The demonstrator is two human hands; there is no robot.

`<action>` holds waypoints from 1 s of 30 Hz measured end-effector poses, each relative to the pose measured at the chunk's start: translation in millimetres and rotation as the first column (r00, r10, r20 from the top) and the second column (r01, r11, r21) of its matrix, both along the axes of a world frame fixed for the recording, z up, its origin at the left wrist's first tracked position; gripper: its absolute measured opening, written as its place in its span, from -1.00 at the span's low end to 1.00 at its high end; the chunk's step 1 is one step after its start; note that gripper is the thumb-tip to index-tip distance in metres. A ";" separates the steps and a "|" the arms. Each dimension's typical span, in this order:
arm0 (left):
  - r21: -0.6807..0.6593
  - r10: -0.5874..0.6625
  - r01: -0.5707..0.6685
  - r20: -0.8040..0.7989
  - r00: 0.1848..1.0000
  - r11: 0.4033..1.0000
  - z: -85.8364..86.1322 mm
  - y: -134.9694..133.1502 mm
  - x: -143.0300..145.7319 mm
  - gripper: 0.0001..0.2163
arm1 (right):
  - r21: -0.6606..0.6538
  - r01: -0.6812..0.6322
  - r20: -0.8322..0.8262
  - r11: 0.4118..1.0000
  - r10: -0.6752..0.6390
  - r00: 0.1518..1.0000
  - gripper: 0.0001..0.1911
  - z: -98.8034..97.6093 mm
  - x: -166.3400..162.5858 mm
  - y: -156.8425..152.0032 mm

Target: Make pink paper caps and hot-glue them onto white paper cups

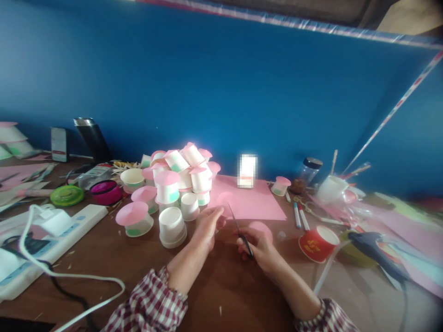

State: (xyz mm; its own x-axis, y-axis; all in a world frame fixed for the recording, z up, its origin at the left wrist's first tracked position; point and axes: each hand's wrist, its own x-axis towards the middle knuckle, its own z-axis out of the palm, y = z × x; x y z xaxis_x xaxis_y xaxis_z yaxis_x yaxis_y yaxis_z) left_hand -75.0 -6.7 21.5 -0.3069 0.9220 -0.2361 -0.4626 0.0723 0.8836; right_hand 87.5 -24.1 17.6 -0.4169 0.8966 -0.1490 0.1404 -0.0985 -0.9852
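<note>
Clearly well underway — right hand [260,246] gripping dark-handled scissors [240,231], blades pointing toward 11 o'clock, with round pink paper disc [262,227] just behind its fingers. Left hand [208,222] curling loosely around small pink paper scrap [221,222]; grip too blurred to judge. Heap of white paper cups capped with pink discs [180,173] piling at 10 o'clock — many looking finished. Stack of plain white cups [172,226] beside left hand waiting uncapped. Flat pink paper sheet [252,200] at 12 o'clock, largely uncut.
</note>
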 end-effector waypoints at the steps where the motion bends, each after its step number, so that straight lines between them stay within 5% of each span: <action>1: -0.001 0.002 -0.002 -0.002 1.000 1.000 0.0 0.0 0.0 -0.78 | 0.004 -0.003 0.003 1.000 0.003 1.000 -0.48 -0.2 0.1 0.1; 30: -0.034 0.037 -0.035 0.049 0.998 0.999 -0.8 2.4 -0.9 -0.77 | 0.016 0.019 -0.027 1.000 -0.018 0.999 -0.53 -9.5 -1.0 3.1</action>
